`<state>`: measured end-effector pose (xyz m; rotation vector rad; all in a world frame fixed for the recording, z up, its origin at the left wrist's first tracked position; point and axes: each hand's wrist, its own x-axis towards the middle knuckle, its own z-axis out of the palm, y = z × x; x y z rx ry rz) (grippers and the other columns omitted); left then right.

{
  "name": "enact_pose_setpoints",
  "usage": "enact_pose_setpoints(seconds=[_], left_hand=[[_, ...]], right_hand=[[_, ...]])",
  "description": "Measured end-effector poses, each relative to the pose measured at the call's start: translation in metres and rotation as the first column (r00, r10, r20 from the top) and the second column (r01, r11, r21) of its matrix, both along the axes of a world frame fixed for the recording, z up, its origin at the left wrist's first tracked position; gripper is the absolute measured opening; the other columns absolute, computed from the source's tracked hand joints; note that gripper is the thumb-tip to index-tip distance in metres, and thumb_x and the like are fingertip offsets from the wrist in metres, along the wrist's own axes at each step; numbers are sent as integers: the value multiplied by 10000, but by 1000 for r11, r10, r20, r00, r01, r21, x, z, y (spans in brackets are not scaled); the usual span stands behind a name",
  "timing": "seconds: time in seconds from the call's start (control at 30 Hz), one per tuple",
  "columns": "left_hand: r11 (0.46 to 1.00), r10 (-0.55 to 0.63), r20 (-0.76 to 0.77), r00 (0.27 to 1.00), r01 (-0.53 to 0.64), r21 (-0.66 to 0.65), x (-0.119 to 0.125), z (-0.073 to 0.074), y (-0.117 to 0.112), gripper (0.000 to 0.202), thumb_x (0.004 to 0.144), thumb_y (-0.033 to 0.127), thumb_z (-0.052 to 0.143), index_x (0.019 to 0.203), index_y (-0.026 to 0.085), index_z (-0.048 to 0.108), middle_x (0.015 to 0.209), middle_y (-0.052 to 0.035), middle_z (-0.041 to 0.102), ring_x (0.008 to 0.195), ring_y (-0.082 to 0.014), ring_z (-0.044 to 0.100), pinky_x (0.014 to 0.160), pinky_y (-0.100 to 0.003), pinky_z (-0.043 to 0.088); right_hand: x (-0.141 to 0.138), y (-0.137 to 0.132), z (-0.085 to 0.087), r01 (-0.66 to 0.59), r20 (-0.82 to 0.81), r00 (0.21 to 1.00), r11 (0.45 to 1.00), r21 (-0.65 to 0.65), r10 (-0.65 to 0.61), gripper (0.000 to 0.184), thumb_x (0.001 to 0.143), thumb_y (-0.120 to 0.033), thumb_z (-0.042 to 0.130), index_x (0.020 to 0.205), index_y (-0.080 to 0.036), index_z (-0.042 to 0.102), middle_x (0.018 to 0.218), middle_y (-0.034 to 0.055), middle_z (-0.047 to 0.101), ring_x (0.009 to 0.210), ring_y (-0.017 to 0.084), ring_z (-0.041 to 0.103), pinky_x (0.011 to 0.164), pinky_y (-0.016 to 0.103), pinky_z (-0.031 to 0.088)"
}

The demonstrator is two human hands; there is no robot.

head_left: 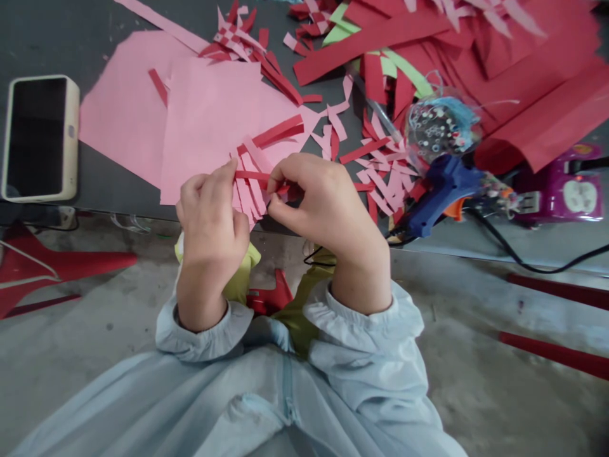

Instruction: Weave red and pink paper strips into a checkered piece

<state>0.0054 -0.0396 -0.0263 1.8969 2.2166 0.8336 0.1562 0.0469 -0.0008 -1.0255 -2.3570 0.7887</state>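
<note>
My right hand (328, 200) pinches a narrow red paper strip (253, 175) between thumb and fingers. That strip lies across several pink paper strips (248, 202) fanned out near the table's front edge. My left hand (212, 219) is closed at the left side of these strips, with its fingertips on the strips' edge; part of its grip is hidden. Just above the hands, a folded red strip (278, 130) rests on a pink paper sheet (209, 114).
A phone (35, 136) lies at the left. Cut scraps (385, 171), a container of beads (440, 127), a blue glue gun (442, 190) and a purple power socket (561, 190) with a black cable are at the right. Red paper sheets (537, 95) pile up behind them.
</note>
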Motion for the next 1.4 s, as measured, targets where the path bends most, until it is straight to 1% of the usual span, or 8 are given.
enact_pose_setpoints(seconds=[0.23, 0.37, 0.57, 0.73, 0.9, 0.97, 1.13, 1.4], left_hand=[[999, -9, -15, 1000, 9, 47, 0, 0, -1, 603, 811, 92, 484, 1395, 243, 504, 1270, -90, 638, 1217, -303, 518, 1109, -499, 386], [1000, 12, 11, 1000, -13, 24, 0, 4, -1, 555, 830, 90, 475, 1364, 231, 538, 1190, -102, 654, 1181, -312, 538, 1074, -519, 404], [999, 43, -13, 999, -42, 26, -1, 7, -1, 478, 837, 88, 475, 1275, 234, 597, 1058, -69, 685, 1082, -283, 584, 1007, -501, 448], [993, 31, -33, 999, -27, 116, 0, 12, -2, 405, 859, 79, 466, 1185, 242, 641, 1105, -64, 682, 1100, -256, 575, 1002, -479, 475], [977, -61, 0, 998, 59, 205, 3, 18, -4, 327, 888, 63, 454, 998, 257, 693, 975, -3, 722, 998, -202, 621, 967, -442, 513], [978, -109, 16, 994, 105, 181, 3, 18, -5, 336, 896, 73, 441, 984, 255, 709, 990, 0, 740, 1007, -207, 642, 977, -441, 523], [973, -210, 53, 976, 203, 113, 4, 13, -4, 400, 898, 65, 437, 1136, 234, 711, 1187, -35, 729, 1161, -231, 637, 1068, -430, 495], [971, -234, 32, 972, 232, 57, 7, 10, 1, 362, 888, 67, 464, 1148, 160, 698, 1208, -79, 713, 1155, -222, 638, 1050, -365, 499]], right_hand=[[1, 1, -2, 35, -20, 999, 999, -2, -35, 160, 795, -93, 536, 783, -252, 535, 810, 31, 624, 776, 193, 564, 714, 355, 477], [1, 2, -4, 81, -24, 996, 997, 4, -81, 156, 808, -93, 530, 805, -247, 558, 847, 46, 651, 797, 204, 581, 728, 364, 491], [1, 4, -5, 94, -26, 995, 996, -3, -95, 156, 819, -94, 520, 810, -243, 568, 888, 64, 672, 860, 227, 610, 764, 383, 501], [0, 5, -6, 84, -40, 996, 996, -12, -85, 141, 847, -116, 507, 830, -243, 568, 910, 69, 676, 882, 234, 619, 787, 400, 509], [-1, 5, -5, 78, -31, 996, 997, -8, -78, 150, 851, -113, 505, 848, -245, 577, 927, 69, 691, 873, 228, 625, 794, 400, 514], [-1, 4, -5, 79, -36, 996, 997, -10, -79, 149, 851, -115, 510, 858, -249, 574, 935, 68, 697, 881, 229, 631, 794, 399, 517], [-1, 3, -5, 79, -45, 996, 997, -25, -80, 130, 870, -134, 517, 875, -254, 568, 932, 64, 702, 886, 234, 644, 800, 406, 521], [-1, 3, -5, 87, -63, 994, 996, -38, -89, 128, 856, -128, 541, 906, -238, 583, 958, 64, 716, 900, 228, 661, 804, 388, 510]])
